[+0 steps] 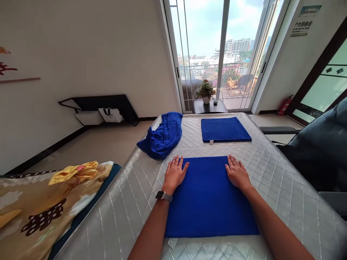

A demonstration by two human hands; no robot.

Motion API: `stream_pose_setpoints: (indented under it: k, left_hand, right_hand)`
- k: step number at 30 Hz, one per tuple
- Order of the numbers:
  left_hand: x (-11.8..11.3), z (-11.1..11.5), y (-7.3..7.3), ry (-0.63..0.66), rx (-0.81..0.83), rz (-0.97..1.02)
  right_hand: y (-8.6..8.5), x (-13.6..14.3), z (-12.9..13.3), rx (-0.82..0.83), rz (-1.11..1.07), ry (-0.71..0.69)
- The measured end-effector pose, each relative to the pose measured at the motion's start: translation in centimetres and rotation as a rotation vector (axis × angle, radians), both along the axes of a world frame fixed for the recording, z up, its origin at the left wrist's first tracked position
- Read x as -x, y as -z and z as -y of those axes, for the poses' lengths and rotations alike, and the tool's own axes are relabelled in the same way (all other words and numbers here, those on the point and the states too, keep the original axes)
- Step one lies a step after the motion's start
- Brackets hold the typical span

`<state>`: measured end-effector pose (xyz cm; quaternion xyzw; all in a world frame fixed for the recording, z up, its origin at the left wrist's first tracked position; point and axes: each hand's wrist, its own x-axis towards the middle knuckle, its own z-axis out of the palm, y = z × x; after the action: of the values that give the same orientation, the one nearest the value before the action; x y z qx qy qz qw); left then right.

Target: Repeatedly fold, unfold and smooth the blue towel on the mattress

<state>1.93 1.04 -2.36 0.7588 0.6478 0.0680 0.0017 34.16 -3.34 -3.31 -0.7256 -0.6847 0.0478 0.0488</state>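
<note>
No writing is readable — the wall sign (303, 28) at upper right blurs. Our left hand (175, 173) and right hand (237, 172) lie flat, fingers spread, gripping nothing, on the folded blue towel (208, 202) at centre frame on the bed (271, 169).

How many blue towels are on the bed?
3: a flat blue towel under both hands, a folded one farther back, and a crumpled one at the left edge.

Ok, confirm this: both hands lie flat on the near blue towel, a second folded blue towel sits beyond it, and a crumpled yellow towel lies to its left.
Not quite: the head view shows the crumpled towel is blue, not yellow. The rest holds: left hand and right hand flat on the near blue towel, folded towel beyond.
</note>
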Motion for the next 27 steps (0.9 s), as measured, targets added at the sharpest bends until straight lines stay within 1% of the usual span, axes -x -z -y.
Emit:
stream_pose_setpoints:
  k: [3,5,12,17,27]
  left_hand:
    - [1.1,-0.3,0.1,-0.042,0.019,0.040]
    - [1.5,-0.5,0.3,-0.047,0.014,0.048]
    - [1.4,-0.3,0.9,-0.049,-0.066,0.067]
    - [1.3,0.0,0.6,-0.047,-0.070,0.106]
    - [1.3,0.5,-0.1,-0.065,-0.045,0.165]
  right_hand:
    - [-0.1,0.0,0.1,0.003,0.026,-0.005]
    - [0.0,0.0,0.1,0.003,0.034,-0.009]
    - [1.1,-0.4,-0.2,-0.010,0.026,-0.016]
    - [1.6,-0.6,-0.3,-0.015,0.041,-0.012]
    - [1.6,-0.6,0.0,-0.032,0.060,-0.028]
